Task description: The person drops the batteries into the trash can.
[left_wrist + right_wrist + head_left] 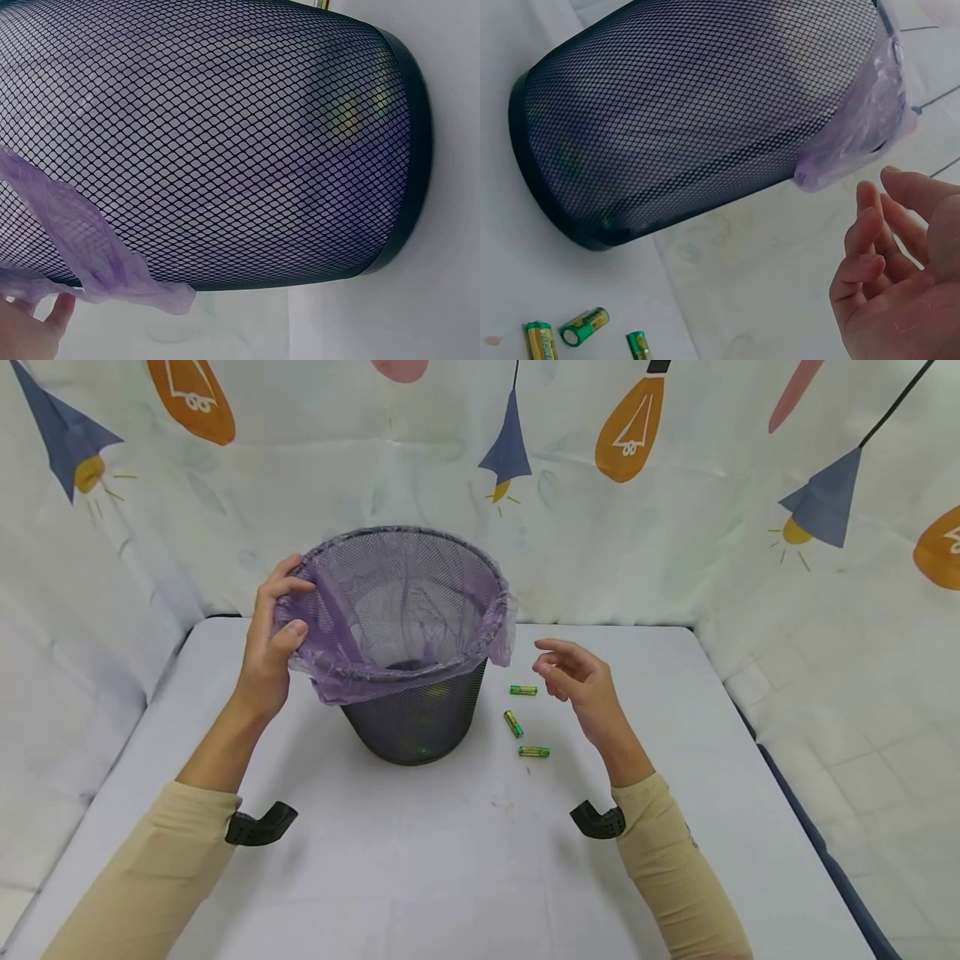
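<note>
A black mesh wastebasket (420, 727) stands on the table, lined with a thin purple plastic bag (337, 689) folded over its rim. My left hand (270, 639) grips that rim at the left side, thumb outside over the bag and fingers along the edge. Through the mesh, blurred green and yellow shapes (346, 116) show low inside. My right hand (577, 681) hovers to the right of the basket, fingers loosely bent and holding nothing. Near it lie three green and gold batteries: one at the back (523, 690), one slanted (513, 723) and one in front (534, 752).
The table (450, 877) has a white cover, with a few small brownish specks (504, 810) in front of the batteries. A white curtain (585, 552) printed with lamps and bulbs hangs behind and along both sides.
</note>
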Motion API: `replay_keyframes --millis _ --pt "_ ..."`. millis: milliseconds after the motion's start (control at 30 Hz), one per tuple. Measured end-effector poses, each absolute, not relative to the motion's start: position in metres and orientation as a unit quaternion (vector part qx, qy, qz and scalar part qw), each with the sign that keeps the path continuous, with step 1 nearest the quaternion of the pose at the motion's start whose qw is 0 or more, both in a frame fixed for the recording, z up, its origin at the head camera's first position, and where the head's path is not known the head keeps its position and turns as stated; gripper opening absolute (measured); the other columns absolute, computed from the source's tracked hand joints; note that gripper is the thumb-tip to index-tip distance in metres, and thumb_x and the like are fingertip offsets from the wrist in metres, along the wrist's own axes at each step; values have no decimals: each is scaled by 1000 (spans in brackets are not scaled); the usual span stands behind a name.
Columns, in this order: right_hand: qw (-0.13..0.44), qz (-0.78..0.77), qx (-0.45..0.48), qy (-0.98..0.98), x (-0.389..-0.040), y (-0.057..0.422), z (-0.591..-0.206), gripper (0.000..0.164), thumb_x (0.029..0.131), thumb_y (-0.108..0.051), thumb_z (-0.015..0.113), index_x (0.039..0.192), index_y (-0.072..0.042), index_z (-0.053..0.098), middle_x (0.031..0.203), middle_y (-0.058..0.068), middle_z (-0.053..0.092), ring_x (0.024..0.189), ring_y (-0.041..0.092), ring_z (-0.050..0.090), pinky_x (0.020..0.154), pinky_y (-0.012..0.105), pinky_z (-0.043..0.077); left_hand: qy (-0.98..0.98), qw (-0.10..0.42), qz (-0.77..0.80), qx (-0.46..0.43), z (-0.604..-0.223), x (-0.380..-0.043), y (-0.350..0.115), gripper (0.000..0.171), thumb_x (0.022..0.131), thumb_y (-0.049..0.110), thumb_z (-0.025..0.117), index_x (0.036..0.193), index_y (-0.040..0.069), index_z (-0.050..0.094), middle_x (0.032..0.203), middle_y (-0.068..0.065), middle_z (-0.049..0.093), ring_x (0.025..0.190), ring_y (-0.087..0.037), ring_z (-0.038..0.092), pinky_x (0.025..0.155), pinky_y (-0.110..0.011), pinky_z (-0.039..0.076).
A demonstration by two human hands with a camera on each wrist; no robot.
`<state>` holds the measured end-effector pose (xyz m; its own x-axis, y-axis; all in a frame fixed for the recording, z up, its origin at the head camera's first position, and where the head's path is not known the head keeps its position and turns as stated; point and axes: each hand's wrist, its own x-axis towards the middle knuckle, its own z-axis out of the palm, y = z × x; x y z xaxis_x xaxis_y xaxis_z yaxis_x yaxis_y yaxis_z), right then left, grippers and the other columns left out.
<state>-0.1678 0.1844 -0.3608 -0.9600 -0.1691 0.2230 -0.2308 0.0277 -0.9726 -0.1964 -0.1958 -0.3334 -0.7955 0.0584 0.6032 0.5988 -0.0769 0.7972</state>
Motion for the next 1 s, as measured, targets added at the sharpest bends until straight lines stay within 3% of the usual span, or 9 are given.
replay_keyframes --millis 600,1000 --pt "-1 660 107 -743 -171 192 -388 33 93 -14 62 125 -9 60 95 -2 66 68 11 50 60 22 39 -649 197 -692 -247 -333 -196 -195 43 83 22 52 124 9 53 157 -8 27 147 -24 18 116 -35 8" --pt "-39 644 75 -761 -168 193 -397 35 93 -6 59 128 -3 57 100 13 64 67 13 51 59 23 38 -655 204 -684 -249 -334 -196 -195 42 84 21 50 124 8 53 156 -7 29 147 -24 18 116 -35 8"
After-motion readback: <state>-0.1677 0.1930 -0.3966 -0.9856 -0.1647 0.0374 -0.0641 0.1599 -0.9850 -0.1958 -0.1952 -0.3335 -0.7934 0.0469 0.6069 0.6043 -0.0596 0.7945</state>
